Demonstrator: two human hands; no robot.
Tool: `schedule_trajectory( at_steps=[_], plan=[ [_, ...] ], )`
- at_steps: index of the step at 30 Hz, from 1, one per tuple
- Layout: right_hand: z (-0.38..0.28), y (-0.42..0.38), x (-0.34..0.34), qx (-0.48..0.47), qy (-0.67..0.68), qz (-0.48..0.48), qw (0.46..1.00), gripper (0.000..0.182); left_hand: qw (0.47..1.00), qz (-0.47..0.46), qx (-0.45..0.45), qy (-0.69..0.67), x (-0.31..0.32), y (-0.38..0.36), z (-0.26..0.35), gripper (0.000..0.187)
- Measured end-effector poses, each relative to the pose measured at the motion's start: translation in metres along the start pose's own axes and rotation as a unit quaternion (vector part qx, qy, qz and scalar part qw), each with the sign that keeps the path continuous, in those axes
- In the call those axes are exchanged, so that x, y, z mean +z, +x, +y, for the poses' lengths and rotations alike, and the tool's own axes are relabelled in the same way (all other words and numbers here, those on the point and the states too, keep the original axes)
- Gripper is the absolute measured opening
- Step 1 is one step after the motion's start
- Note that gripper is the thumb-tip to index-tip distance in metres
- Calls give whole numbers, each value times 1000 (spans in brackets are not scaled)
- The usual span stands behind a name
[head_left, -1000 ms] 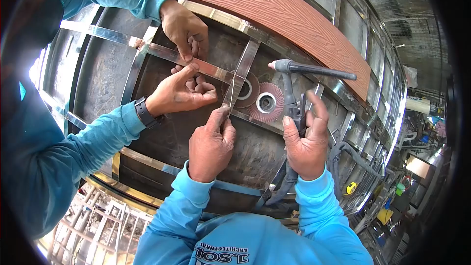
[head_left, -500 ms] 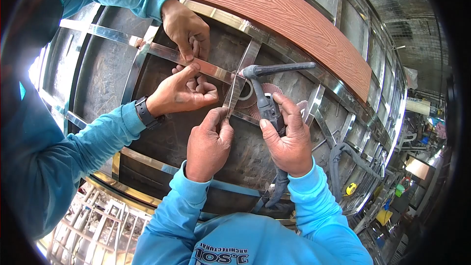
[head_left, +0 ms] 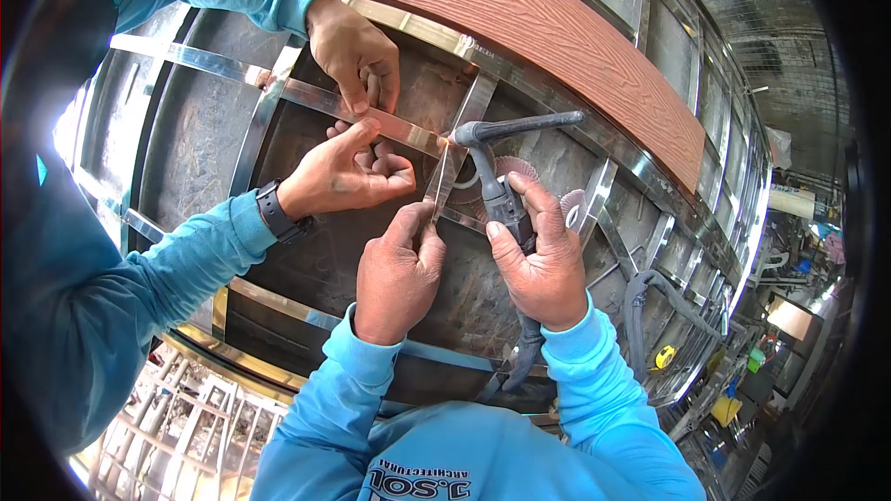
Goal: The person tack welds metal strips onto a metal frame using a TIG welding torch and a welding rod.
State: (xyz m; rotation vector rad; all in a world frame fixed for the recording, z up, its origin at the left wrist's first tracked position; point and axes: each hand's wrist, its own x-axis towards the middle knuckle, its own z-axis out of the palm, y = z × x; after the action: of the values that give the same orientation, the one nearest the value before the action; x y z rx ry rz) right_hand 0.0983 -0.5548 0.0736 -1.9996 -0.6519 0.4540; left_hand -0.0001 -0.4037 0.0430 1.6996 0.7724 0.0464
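Note:
My right hand [head_left: 541,264] is wrapped round the handle of a black welding torch [head_left: 489,167], whose head is at a joint between metal bars. A small orange glow shows at the torch tip. My left hand [head_left: 399,269], left of the torch, pinches a thin metal rod [head_left: 440,187] that points up to the joint. A co-worker's two hands [head_left: 348,172] hold a shiny metal strip [head_left: 404,130] that runs to the same joint, one hand above it and one below.
A reddish wood-grain board [head_left: 557,37] lies across the metal frame [head_left: 251,144]. A grey hose [head_left: 640,315] loops at the right, near a yellow tape measure [head_left: 665,357]. Pinkish discs [head_left: 573,211] lie behind the torch. The co-worker leans in from the left.
The torch and my right hand have shifted slightly left, and an orange glow now shows at the tip. My left hand has barely moved.

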Motion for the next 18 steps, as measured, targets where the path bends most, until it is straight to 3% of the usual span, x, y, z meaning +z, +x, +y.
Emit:
schedule_trajectory(
  at_steps=[4,15,16,18],
  plan=[
    [-3,-1,1,32,21,1,999,54,1000,-13,-15,-6,-3,0,5,23],
    [-7,2,-2,11,-21,-9,1000,52,999,-22,-13,39,-5,-1,6,34],
    [-8,2,-2,8,-25,-10,1000,52,999,-1,24,38,-3,-1,3,31],
    [-5,0,0,22,12,0,1000,53,1000,-6,-9,6,-1,0,3,26]
  ],
)
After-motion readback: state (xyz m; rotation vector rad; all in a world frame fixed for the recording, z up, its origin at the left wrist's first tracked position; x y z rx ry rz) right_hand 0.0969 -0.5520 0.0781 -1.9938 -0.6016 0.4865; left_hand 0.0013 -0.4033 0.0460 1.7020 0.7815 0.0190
